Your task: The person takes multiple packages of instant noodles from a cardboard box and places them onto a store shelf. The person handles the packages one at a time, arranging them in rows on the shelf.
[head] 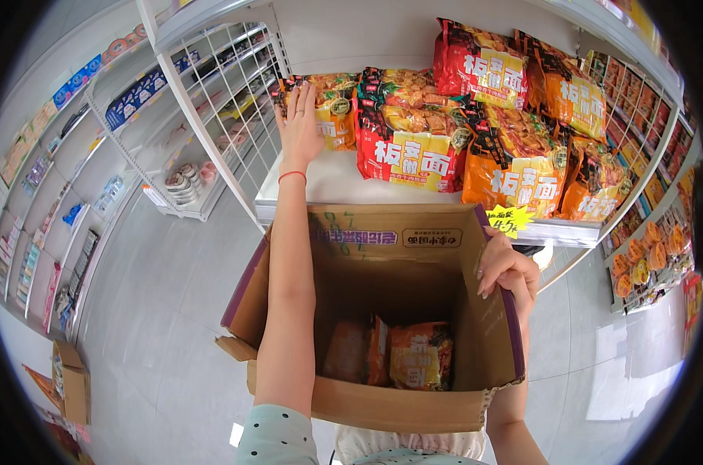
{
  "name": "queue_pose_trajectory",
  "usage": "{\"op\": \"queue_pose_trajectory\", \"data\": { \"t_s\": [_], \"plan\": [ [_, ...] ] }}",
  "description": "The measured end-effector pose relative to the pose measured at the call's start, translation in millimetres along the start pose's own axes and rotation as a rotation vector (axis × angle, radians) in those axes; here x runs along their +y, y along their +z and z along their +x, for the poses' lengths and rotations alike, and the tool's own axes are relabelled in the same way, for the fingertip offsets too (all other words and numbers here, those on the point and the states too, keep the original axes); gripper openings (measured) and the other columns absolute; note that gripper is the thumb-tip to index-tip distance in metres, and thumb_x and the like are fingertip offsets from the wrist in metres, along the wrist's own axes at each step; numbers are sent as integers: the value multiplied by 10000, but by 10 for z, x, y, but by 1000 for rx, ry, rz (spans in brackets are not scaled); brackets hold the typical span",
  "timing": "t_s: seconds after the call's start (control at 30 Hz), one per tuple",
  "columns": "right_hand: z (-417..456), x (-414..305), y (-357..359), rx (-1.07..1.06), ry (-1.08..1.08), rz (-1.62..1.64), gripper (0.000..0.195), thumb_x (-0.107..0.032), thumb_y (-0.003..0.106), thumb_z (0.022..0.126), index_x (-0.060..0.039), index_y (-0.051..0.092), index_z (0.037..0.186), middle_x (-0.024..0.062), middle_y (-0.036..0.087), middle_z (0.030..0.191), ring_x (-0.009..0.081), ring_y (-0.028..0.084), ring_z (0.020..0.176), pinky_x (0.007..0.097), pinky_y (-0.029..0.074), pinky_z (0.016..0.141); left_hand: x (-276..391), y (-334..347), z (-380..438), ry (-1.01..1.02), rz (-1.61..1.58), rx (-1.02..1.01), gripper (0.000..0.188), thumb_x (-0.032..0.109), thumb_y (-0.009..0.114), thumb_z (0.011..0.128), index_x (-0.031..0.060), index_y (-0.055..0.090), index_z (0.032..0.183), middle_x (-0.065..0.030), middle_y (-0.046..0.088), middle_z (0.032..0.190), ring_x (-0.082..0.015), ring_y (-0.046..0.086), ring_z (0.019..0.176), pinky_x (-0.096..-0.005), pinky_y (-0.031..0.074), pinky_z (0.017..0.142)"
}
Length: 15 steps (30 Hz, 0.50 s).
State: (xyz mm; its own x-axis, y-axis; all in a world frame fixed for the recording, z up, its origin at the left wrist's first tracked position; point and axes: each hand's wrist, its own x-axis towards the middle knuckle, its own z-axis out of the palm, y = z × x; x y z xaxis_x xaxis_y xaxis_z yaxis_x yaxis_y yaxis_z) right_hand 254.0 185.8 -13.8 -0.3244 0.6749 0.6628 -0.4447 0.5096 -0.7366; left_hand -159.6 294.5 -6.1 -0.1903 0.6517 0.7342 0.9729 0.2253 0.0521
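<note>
My left hand [300, 119] reaches over the box and lies flat against an orange packet of instant noodles [341, 127] at the shelf's left end, fingers spread a little. Its thumb side is partly hidden. With my right hand [507, 268] I grip the right upper edge of an open cardboard box [398, 404], held against the shelf front. Several orange noodle packets [421, 356] lie at the bottom of the box. On the white shelf [316, 180], red noodle packets [412, 145] stand beside more orange packets [514, 165], some stacked on top.
A yellow star-shaped price tag [509, 221] sits on the shelf's front edge. White wire mesh panels [229, 87] close both shelf ends. Stocked shelves [55, 192] line the left, tubs [647, 253] hang at right. Another cardboard box [75, 383] stands on the tiled floor [159, 325].
</note>
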Motion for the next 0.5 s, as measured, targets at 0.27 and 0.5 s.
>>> {"op": "queue_pose_trajectory", "data": {
  "t_s": [0.27, 0.5],
  "plan": [
    [21, 39, -45, 23, -69, 6, 184, -105, 450, 709, -73, 577, 581, 7, 518, 496, 156, 450, 648, 397, 315, 1075, 244, -820, 522, -40, -106, 266, 486, 19, 640, 683, 121, 680, 1157, -101, 655, 1209, -278, 629, 1071, -440, 471, 943],
    [-115, -100, -139, 48, -93, 15, 173, -70, 455, 661, -54, 603, 573, 9, 532, 505, 137, 451, 637, 383, 301, 1058, 309, -2239, 1260, 49, -389, -577, 249, 171, 577, 816, 35, 754, 927, -78, 759, 915, -131, 720, 813, -281, 554, 705]
  ]
}}
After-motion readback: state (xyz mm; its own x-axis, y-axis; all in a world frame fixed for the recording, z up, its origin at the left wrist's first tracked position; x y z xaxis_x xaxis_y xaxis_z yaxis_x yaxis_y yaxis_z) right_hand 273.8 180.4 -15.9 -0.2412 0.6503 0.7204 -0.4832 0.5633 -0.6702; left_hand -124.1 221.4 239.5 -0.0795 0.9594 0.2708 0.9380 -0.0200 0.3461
